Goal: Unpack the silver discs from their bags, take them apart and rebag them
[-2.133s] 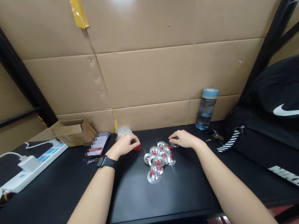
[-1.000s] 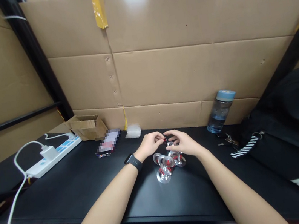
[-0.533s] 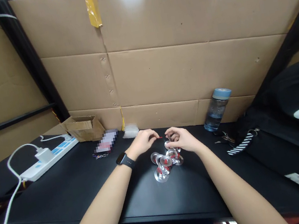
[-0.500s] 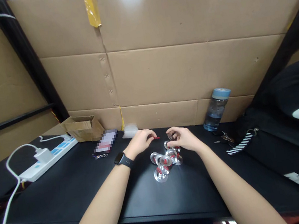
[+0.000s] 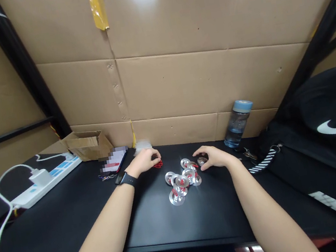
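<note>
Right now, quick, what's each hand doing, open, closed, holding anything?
Left hand: curled, fingertips on the red pieces; grip cannot be told.
Right hand: fingers bent over a silver disc; grip cannot be told.

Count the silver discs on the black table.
About 8 discs: one under the right hand, one at the rear, one on the left, one at the front, the rest overlapping in the middle; some may be hidden.
</note>
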Available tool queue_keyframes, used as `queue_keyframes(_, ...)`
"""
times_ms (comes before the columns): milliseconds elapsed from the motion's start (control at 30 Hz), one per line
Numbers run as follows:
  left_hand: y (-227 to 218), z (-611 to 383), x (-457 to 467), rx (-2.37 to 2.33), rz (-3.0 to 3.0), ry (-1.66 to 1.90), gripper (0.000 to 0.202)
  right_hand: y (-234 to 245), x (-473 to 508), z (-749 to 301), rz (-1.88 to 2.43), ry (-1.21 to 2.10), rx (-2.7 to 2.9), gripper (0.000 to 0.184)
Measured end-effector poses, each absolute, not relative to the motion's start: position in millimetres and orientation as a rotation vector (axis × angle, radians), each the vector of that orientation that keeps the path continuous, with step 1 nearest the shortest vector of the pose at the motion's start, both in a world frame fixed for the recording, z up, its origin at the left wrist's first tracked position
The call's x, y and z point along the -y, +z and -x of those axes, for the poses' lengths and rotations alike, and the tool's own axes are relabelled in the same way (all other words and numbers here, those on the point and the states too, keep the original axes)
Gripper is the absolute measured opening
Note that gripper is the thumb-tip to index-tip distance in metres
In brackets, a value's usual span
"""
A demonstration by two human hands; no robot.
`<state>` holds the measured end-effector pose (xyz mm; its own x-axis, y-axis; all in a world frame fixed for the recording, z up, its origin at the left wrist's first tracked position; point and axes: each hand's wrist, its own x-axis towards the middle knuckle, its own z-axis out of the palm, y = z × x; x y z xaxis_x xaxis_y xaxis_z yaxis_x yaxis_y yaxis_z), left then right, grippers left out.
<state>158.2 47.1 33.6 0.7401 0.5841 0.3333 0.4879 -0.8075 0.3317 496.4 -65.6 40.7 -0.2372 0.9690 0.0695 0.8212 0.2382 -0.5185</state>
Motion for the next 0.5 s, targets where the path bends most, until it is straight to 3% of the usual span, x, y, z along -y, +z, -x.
queue_keyframes(267,33,-168,-39,-0.743,-2.68,0.767,0.016,40,63,-473,1.543,0.396,2.205,0.005)
queue_keyframes(500,32,-198,-11,-0.545,-2.412,0.729,0.02,48,67,-449,1.272,0.431,2.019,0.008)
